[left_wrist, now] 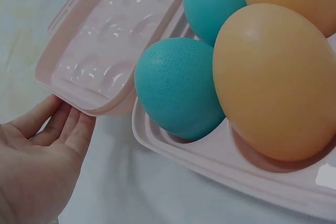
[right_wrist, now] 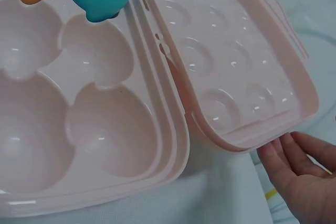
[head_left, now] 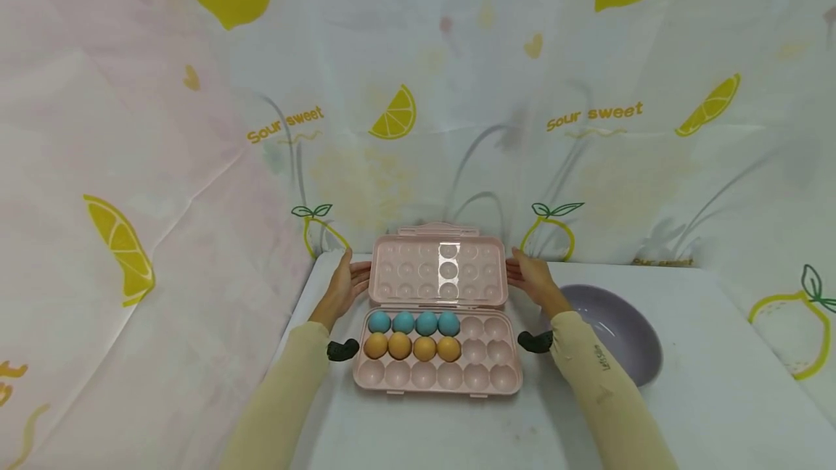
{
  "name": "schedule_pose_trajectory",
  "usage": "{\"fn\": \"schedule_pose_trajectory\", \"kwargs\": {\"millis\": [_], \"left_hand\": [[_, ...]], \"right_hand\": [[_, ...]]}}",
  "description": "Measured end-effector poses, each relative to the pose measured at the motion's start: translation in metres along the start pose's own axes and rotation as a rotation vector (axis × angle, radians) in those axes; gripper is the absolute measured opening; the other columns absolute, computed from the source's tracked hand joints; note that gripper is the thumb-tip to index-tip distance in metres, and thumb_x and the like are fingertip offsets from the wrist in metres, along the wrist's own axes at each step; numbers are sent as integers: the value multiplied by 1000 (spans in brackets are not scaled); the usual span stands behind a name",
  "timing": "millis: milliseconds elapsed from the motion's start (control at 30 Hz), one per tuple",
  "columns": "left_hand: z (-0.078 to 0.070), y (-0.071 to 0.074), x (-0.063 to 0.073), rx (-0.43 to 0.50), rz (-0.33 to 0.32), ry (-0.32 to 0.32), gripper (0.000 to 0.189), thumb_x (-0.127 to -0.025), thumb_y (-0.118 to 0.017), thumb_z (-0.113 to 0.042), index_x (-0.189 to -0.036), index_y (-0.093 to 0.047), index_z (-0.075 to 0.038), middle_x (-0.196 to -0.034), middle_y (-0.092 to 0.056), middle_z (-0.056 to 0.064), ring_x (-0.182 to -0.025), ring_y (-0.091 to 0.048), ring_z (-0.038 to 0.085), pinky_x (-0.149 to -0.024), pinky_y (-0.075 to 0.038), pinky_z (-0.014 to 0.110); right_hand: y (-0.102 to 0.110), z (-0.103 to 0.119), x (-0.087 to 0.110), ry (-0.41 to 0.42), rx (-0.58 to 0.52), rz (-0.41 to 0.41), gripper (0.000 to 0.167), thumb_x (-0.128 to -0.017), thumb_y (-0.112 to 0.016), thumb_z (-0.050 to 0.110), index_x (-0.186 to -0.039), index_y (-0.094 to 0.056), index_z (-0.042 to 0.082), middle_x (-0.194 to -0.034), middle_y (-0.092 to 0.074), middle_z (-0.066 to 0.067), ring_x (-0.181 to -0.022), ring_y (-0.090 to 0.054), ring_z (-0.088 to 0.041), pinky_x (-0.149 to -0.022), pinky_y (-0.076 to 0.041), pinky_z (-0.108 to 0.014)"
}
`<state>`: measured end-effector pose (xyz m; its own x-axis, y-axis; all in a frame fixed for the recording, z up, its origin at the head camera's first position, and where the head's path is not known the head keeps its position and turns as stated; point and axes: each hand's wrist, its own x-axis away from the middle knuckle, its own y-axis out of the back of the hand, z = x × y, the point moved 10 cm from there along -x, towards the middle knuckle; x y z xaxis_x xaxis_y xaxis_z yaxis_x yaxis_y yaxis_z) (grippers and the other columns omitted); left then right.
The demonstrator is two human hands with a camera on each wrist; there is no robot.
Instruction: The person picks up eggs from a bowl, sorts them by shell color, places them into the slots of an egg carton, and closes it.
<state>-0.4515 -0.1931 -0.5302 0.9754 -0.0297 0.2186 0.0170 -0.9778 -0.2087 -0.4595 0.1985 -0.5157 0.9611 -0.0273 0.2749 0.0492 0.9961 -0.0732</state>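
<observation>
A pink plastic egg box (head_left: 411,388) lies opened on the table, its lid (head_left: 427,256) leaning back at the far side. Four blue eggs (head_left: 427,323) fill part of the back row, with four orange-yellow eggs (head_left: 424,348) in the middle row. The front row's hollows hold nothing. My left hand (head_left: 341,287) is at the lid's left end, extended fingertips touching its edge in the left wrist view. At the opposite end, my right hand (head_left: 535,283) has its fingers against the lid's outer corner, as the right wrist view shows.
A greyish-purple bowl (head_left: 617,325) stands right of the box, partly covered by the right sleeve (head_left: 597,376). Dark wrist-worn pieces stick out beside both forearms. A lemon-printed cloth (head_left: 457,56) hangs behind the white table (head_left: 705,383) and along its sides.
</observation>
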Motion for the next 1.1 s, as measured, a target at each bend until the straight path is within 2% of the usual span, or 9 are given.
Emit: {"fn": "schedule_pose_trajectory", "kwargs": {"millis": [267,500,600,733,900,1100], "left_hand": [[-5,0,5,51,16,-20,78,-104,-24,-54,-139,-40,14,-143,-39,30,-134,-39,36,-112,-32,43],[-12,-1,8,95,49,-52,79,-104,-22,-53,-138,-40,16,-143,-39,31,-134,-39,37,-112,-30,44],[-16,-1,11,109,73,-74,82,-103,-20,-55,-139,-39,17,-144,-38,32,-133,-40,37,-113,-30,44],[-21,-3,16,116,106,-104,84,-103,-19,-56,-139,-38,17,-143,-39,32,-130,-42,36,-112,-31,45],[-27,-4,24,111,154,-142,86,-102,-21,-58,-138,-38,18,-141,-42,32,-127,-46,34,-112,-31,46],[-29,0,35,106,173,-176,86,-102,-24,-59,-135,-40,19,-124,-56,21,-115,-54,27,-109,-36,45]], "right_hand": [[3,5,3,29,-14,-5,59,-104,-42,34,-133,-45,-17,-111,-60,-20,-89,-65,-16,-81,-56,-28],[5,11,7,56,-17,-3,58,-104,-43,33,-135,-44,-15,-123,-56,-24,-94,-64,-17,-86,-55,-30],[5,13,11,69,-32,-1,56,-104,-43,34,-134,-46,-14,-119,-58,-20,-92,-65,-16,-84,-55,-30],[6,20,18,104,-40,30,57,-105,-39,34,-134,-45,-14,-115,-60,-16,-91,-66,-14,-84,-55,-31],[4,28,29,157,6,86,57,-107,-35,34,-136,-44,-14,-118,-60,-16,-95,-65,-14,-86,-55,-32],[1,31,42,181,1,133,55,-106,-39,37,-130,-49,-12,-108,-63,-7,-95,-65,-15,-86,-55,-33]]}}
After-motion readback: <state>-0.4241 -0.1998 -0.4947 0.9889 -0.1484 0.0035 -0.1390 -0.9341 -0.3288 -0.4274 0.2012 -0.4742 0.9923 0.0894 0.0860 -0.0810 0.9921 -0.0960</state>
